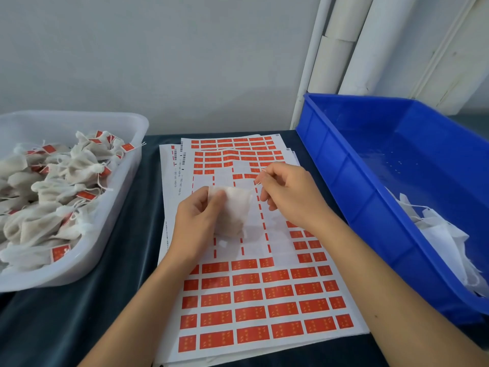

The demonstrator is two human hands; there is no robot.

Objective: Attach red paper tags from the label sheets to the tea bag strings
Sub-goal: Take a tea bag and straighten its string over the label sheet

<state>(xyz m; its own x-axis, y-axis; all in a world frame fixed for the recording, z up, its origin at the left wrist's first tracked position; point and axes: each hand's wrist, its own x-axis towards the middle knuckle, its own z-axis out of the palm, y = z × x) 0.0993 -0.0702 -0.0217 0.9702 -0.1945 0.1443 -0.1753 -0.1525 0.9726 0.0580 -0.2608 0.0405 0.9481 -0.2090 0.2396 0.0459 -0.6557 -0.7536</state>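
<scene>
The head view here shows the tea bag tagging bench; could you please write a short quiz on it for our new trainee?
1. True or false: the left hand holds a tea bag over the label sheet.
2. Which container holds the tagged bags: A) the clear tub, B) the blue bin, C) neither?
3. Fill in: the right hand pinches the bag's ____ between its fingertips.

Key
1. True.
2. A; red tags show among the bags there, while the blue bin's bags show none.
3. String.
</scene>
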